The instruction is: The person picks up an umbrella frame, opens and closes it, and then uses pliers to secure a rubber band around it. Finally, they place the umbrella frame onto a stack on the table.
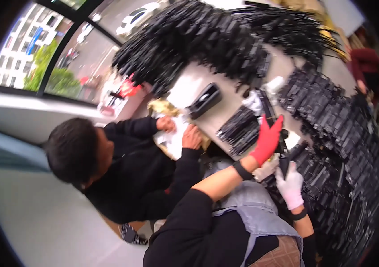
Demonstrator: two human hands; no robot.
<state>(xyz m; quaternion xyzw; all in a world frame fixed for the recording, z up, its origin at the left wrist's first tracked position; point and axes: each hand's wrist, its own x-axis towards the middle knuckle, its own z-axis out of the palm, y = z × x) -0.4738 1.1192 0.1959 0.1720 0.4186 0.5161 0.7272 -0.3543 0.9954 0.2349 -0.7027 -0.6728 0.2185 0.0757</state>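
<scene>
My left hand [266, 141], in a red glove, reaches over the table with fingers spread in a V. A black strip-like piece [267, 104] lies just beyond its fingertips, beside a crumpled white cloth or bag [252, 103]. Nothing shows clearly in that hand. My right hand [291, 187], in a white glove, is closed around a dark elongated part [284, 164]; its exact kind is blurred. Between the hands is a small black device [282, 144], partly hidden by the red glove. Short black strips [238, 131] lie in a bundle left of my left hand.
Large piles of black strips [189, 40] cover the far table, with more rows [332, 115] at the right. A black tray [206, 100] stands on the pale tabletop. At the left a co-worker in black [131, 169] handles white paper [176, 138]. A window [73, 49] is behind.
</scene>
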